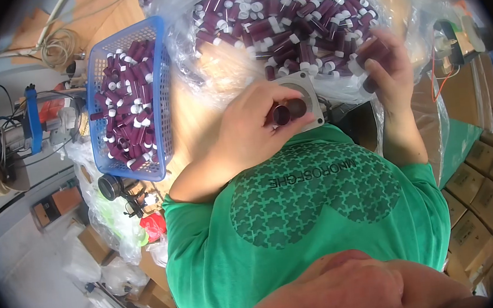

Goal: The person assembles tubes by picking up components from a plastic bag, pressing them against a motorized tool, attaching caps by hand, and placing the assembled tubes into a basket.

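Note:
My left hand [249, 124] is closed around a dark tube [281, 115], its round end facing up. It rests over a grey square metal plate [312, 97] with a round centre, close to my chest. Beside that tube is another dark round shape, partly covered by my fingers. My right hand [393, 71], raised to the right of the plate, grips purple tubes [374, 52] with pale ends between thumb and fingers. Behind the plate, many purple tubes with white caps [305, 20] lie in a heap on clear plastic.
A blue basket [164, 96] full of purple capped tubes stands on the wooden table [190, 121] at the left. Cables and equipment line the far left. A black round device [110, 187] sits below the basket. Cardboard boxes [474, 239] are stacked at the lower right.

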A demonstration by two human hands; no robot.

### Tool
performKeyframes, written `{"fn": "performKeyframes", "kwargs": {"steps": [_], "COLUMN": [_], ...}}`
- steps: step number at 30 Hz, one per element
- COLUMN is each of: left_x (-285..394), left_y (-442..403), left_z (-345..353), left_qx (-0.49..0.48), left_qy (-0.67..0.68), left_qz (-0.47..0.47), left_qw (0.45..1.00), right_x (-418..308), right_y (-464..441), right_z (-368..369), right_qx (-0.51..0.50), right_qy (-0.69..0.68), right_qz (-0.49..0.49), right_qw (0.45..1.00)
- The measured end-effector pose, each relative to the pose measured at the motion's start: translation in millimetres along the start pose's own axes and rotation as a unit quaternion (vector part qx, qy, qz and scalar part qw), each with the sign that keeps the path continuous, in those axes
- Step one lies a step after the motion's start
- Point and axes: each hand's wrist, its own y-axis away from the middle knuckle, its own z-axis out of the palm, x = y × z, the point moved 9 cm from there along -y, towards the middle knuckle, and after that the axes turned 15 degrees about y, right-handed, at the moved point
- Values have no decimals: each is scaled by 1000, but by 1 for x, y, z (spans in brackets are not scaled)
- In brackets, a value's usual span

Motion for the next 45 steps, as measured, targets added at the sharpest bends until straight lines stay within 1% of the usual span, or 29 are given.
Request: {"fn": "performKeyframes", "kwargs": {"steps": [2, 5, 7, 9, 10, 11, 12, 13, 14, 15, 16, 17, 18, 19, 20, 21, 23, 24, 26, 27, 29, 32, 33, 35, 38, 41, 43, 44, 45], "left_x": [-5, -30, -18, -17, -7, 12, 31, 37, 23, 3, -6, -4, -1, -1, 0, 5, 6, 7, 10, 8, 3, 5, 7, 9, 7, 8, 9, 8, 6], "left_y": [3, 16, 22, 47, 57, 59, 56, 51, 56, 47, 44, 41, 34, 38, 43, 46, 55, 57, 54, 56, 62, 69, 67, 64, 62, 67, 70, 71, 72], "left_z": [1, -1, -49, -128, -162, -175, -174, -166, -163, -128, -85, -40, -4, 18, 39, 57, 68, 72, 70, 71, 71, 69, 69, 68, 68, 71, 74, 75, 76], "left_qx": [39, 87, 198, 355, 396, 370, 323, 280, 319, 201, 76, -52, -168, -208, -250, -294, -330, -354, -372, -380, -395, -412, -417, -427, -432, -418, -406, -399, -394], "left_qy": [6, 128, 108, -5, -156, -399, -579, -609, -276, -106, 71, 244, 236, 320, 407, 488, 578, 574, 590, 585, 577, 553, 554, 556, 522, 544, 556, 561, 549], "left_qz": [12, -68, 22, -5, -23, -55, -65, -62, -56, -112, -161, -197, -286, -253, -227, -209, -235, -261, -215, -212, -206, -214, -213, -210, -164, -187, -222, -238, -253], "left_qw": [999, 986, 974, 935, 905, 837, 746, 740, 905, 968, 981, 948, 913, 889, 848, 795, 708, 691, 684, 684, 685, 691, 688, 681, 717, 703, 691, 685, 693], "right_x": [3, 3, 1, -4, -5, -7, -8, -11, -14, -18, -30, -45, -59, -73, -86, -94, -97, -97, -107, -111, -101, -95, -96, -98, -101, -104, -112, -109, -104], "right_y": [3, 6, 6, 4, 2, 0, -1, -1, -1, 1, 5, 8, 9, 11, 13, 13, 17, 19, 22, 24, 30, 39, 41, 41, 39, 43, 41, 42, 46], "right_z": [6, 20, 25, 24, 23, 23, 27, 32, 38, 49, 63, 79, 90, 101, 109, 112, 115, 117, 125, 129, 135, 146, 147, 147, 144, 138, 132, 130, 128], "right_qx": [-14, -36, -55, -55, -53, -61, -75, -91, -106, -134, -150, -194, -235, -276, -315, -322, -344, -358, -388, -402, -446, -498, -496, -496, -501, -494, -474, -459, -444], "right_qy": [-14, -36, -40, -27, -22, -15, -29, -45, -59, -96, -138, -153, -157, -162, -155, -161, -175, -188, -174, -167, -207, -300, -318, -318, -275, -232, -174, -169, -164], "right_qz": [14, 21, 32, 34, 34, 18, 19, 21, 22, 32, 14, -29, -74, -118, -166, -191, -175, -159, -216, -245, -171, -99, -102, -116, -132, -139, -179, -179, -179], "right_qw": [1000, 998, 997, 998, 998, 998, 997, 995, 992, 986, 979, 969, 956, 940, 921, 913, 906, 901, 879, 866, 854, 807, 802, 800, 810, 826, 844, 853, 862]}}
